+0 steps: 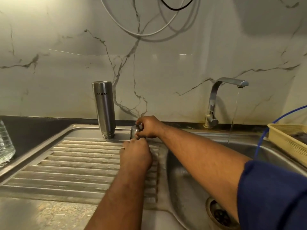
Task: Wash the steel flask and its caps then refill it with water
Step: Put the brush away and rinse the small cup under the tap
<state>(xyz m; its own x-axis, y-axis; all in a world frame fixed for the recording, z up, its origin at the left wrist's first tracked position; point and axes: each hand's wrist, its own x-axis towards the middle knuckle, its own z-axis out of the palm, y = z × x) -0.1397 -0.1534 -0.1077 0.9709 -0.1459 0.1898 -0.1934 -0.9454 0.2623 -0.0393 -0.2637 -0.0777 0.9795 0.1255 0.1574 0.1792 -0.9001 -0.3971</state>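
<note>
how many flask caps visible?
1: a steel cap at the back of the drainboard, right of the upturned flask, gripped by both hands. A second may be hidden under them.

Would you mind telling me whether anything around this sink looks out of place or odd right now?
The tap is running into the basin with nothing under it, while both hands work on a steel cap over the drainboard. The flask stands upside down, mouth down, probably to drain.

Flask and cap on drainboard, left of basin.
Flask upside down, just left of cap; tap behind basin; basket far right.
</note>
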